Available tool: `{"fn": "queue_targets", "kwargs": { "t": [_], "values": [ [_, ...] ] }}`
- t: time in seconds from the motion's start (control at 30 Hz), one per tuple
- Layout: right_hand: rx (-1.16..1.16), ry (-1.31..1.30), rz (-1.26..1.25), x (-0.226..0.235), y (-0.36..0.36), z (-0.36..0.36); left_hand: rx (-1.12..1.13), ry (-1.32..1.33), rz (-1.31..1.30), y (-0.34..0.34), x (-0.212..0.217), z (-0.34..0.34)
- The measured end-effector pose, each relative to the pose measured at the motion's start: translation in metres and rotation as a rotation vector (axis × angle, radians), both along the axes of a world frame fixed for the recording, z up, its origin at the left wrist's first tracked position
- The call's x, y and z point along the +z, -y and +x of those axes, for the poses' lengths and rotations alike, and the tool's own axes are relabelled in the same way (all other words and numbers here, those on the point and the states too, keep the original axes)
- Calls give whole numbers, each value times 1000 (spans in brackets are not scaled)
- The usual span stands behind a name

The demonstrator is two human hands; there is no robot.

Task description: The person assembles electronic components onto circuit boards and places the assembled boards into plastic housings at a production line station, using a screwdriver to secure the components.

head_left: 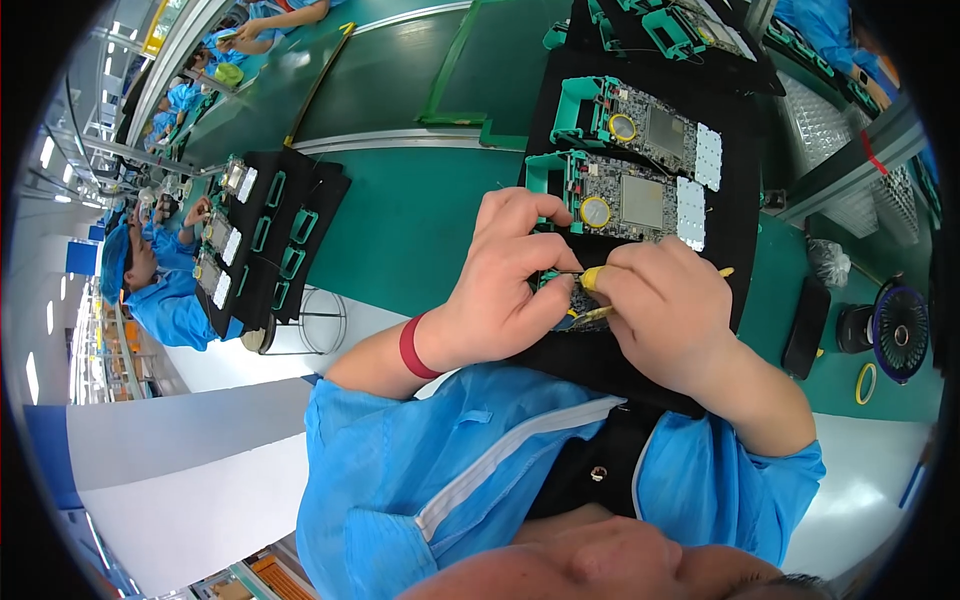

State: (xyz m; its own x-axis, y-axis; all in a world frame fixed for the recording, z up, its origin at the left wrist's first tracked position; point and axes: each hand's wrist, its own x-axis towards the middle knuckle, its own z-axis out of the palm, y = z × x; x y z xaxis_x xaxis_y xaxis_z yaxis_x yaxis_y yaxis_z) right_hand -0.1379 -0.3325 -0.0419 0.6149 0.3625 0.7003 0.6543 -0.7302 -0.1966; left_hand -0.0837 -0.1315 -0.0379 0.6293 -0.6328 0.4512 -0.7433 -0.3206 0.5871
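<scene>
At eleven o'clock, the flat green worktop looks smooth, edging a long, straight silver metal rail. At one, the green box-shaped plastic bracket is smooth; at two, the square grey metal plate is matt, and clear bubble-textured plastic sheeting shines. From five to seven, the blue smock is thin, creased cloth.

Left: wide passage over the green tabletop, up to the left hand. Between it and the right hand: only a tight gap. Far side: nearer circuit board and farther circuit board, with green frames, block low travel across the black mat. Right: slim strip of tabletop beside the mat; past it, dark case, fan and slanting metal post obstruct
</scene>
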Motion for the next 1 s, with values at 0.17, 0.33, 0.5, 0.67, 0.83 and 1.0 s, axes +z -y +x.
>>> {"fn": "queue_targets", "kwargs": {
  "t": [0.17,0.33,0.5,0.67,0.83,1.0],
  "values": [
    [-11,-195,218,4,2,2,23,12,-6,2,-1,-2],
    [-47,-255,182,13,3,-3,54,37,-14,4,-4,-4],
    [-74,-257,104,18,-1,-16,99,54,-27,2,-9,-6],
    [-53,-264,127,5,-2,-11,106,74,-74,5,-17,-5],
    [-62,-390,63,20,0,-10,112,5,-87,7,-8,-12],
    [-64,-504,107,29,31,-8,2,-108,116,-9,18,-18]
  ]
}}
